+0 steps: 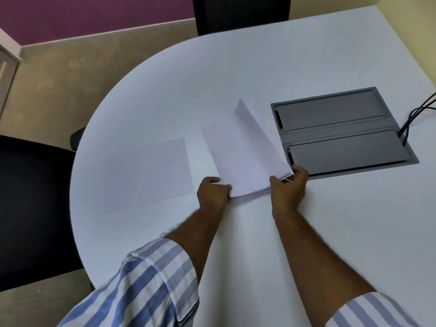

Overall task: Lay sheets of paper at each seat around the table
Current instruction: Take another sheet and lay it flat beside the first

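A thin stack of white paper is held over the white table, its top sheet curling up at the far right corner. My left hand pinches the stack's near left corner. My right hand grips its near right corner, thumb on top. One single white sheet lies flat on the table to the left, in front of the black chair at the left side.
A grey cable box with two closed flaps is set into the table right of the stack, and black cables run from its right end. Another black chair stands at the far edge. Beige floor lies to the left.
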